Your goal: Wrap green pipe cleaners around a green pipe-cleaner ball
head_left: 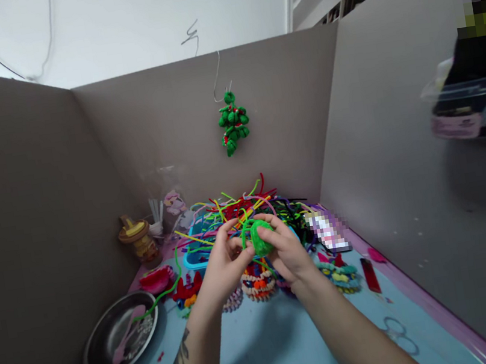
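Above the middle of the table, my two hands meet around a bright green coiled piece of pipe cleaner. My right hand has its thumb and fingers closed on the coiled body. At its left side, my left hand pinches a looped strand; the exact fingertip contact is partly hidden. A green strand runs across the left side of the table to the metal bowl. Just behind the hands lies a blue basket heaped with multicoloured pipe cleaners.
Several colourful pipe-cleaner pieces, including an orange-striped one, line up under my hands. A metal bowl holds a pink spoon. Scissors lie at right. Grey partitions enclose the table; a green ornament hangs behind.
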`<state>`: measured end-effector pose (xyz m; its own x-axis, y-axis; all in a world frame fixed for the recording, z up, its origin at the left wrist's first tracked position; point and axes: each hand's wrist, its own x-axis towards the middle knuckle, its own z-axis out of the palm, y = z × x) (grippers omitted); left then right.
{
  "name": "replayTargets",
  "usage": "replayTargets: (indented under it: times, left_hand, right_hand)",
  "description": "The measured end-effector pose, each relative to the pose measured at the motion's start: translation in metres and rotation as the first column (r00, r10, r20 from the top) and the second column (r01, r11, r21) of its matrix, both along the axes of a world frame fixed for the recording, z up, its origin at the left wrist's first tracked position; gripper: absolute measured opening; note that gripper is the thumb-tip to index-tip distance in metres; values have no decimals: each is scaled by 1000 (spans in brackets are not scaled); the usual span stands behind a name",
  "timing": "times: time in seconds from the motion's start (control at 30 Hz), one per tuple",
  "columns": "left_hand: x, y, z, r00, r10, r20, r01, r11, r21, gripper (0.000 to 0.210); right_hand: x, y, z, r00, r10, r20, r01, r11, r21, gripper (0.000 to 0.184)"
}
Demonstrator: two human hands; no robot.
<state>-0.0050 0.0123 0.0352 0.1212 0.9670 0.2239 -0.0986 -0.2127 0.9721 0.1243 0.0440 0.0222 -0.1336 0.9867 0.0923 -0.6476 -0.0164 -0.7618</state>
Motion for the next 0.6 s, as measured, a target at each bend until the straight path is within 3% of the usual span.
replayTargets:
  times: [0.4,0.6]
  left_hand:
    - [7,1,-8,1000,-12,-12,13,993,117,57]
    - [4,3,-9,1000,16,-14,-15,995,94,63]
  right_hand:
    - [-6,-5,0,998,-10,-60,9,1000,-10,42]
    - [-8,-2,-3,996,-36,-80,36,999,-3,42]
